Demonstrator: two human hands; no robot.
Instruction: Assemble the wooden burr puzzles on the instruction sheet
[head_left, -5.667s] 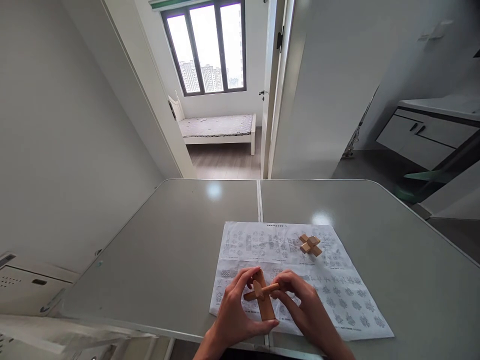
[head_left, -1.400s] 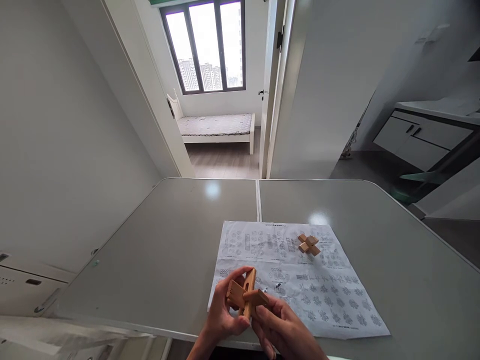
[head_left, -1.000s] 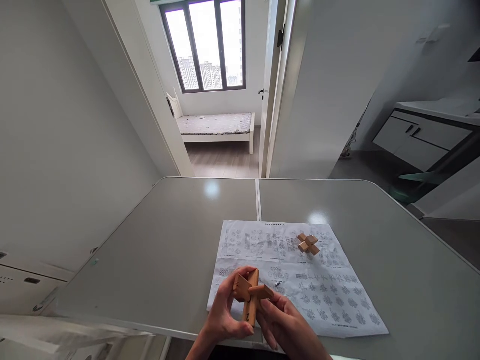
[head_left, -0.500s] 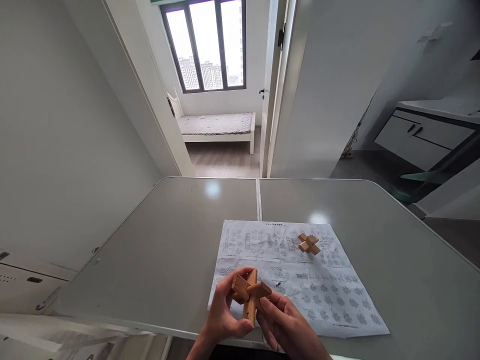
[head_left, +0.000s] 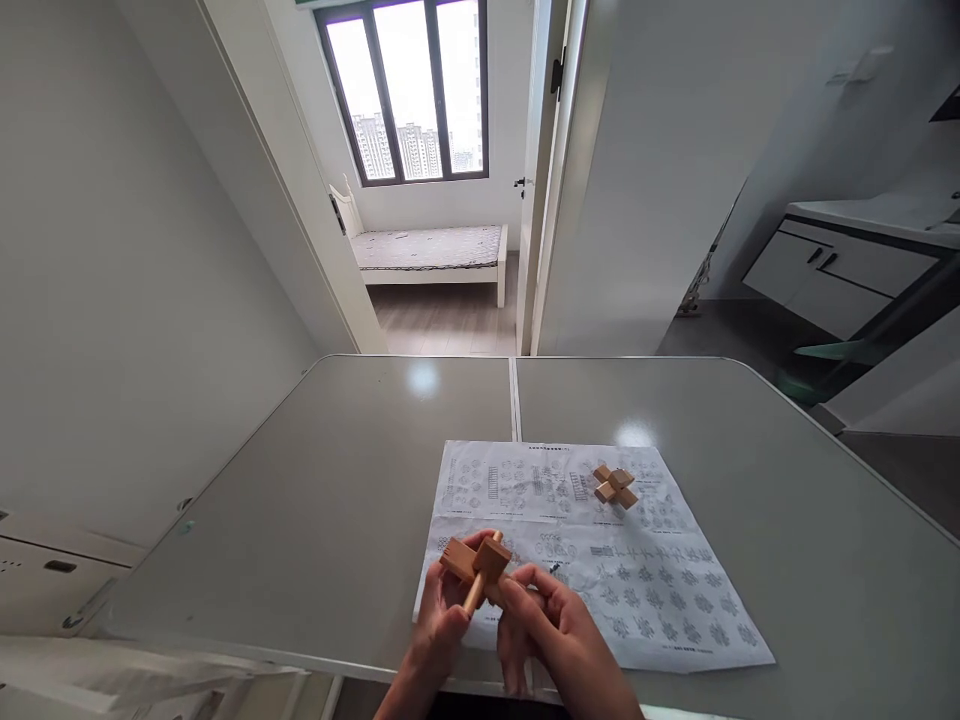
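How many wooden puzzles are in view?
2: the held puzzle, between left hand and right hand; the resting puzzle, on the paper, near its far right corner.

Table [head_left: 337, 480] across lower frame. Sheet [head_left: 652, 630] on table, lower centre to right. Block cross [head_left: 616, 487] on sheet, upper right part. Block assembly [head_left: 491, 559] over sheet's near left part, between left hand [head_left: 436, 622] and right hand [head_left: 559, 632]. Beyond table, top centre: bed [head_left: 435, 248] below window [head_left: 409, 90]. Cabinet [head_left: 840, 275] at right of frame.
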